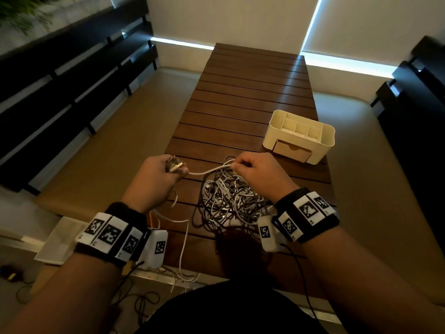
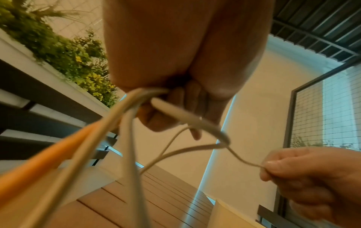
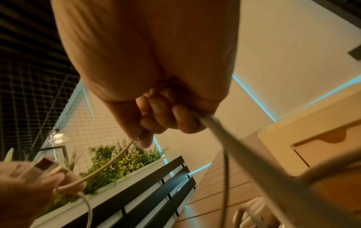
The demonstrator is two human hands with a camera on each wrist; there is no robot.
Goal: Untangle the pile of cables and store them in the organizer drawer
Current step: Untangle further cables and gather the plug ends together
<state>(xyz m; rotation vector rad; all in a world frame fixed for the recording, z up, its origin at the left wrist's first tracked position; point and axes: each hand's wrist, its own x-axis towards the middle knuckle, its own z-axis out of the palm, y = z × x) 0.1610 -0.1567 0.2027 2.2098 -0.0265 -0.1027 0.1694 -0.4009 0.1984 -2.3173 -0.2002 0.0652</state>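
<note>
A tangled pile of white, grey and black cables [image 1: 226, 201] lies on the slatted wooden table [image 1: 245, 102] in front of me. My left hand [image 1: 166, 169] grips a bunch of white cable with its plug ends [image 1: 175, 165] sticking out of the fist, left of the pile. One white cable [image 1: 209, 170] runs from that fist to my right hand [image 1: 243, 165], which pinches it just above the pile. The wrist views show the same: left fingers [image 2: 175, 111] curled round cable strands, right fingers [image 3: 162, 117] curled round the cable [image 3: 111, 163]. A cream organizer [image 1: 298, 136] with a shut drawer [image 1: 292, 150] stands at the right.
White cable strands hang over the table's near edge [image 1: 183, 261] toward the floor. A pale tray [image 1: 57, 239] sits low at the left. Dark slatted benches [image 1: 60, 97] flank the table on both sides. Past the organizer the table top runs on toward the wall.
</note>
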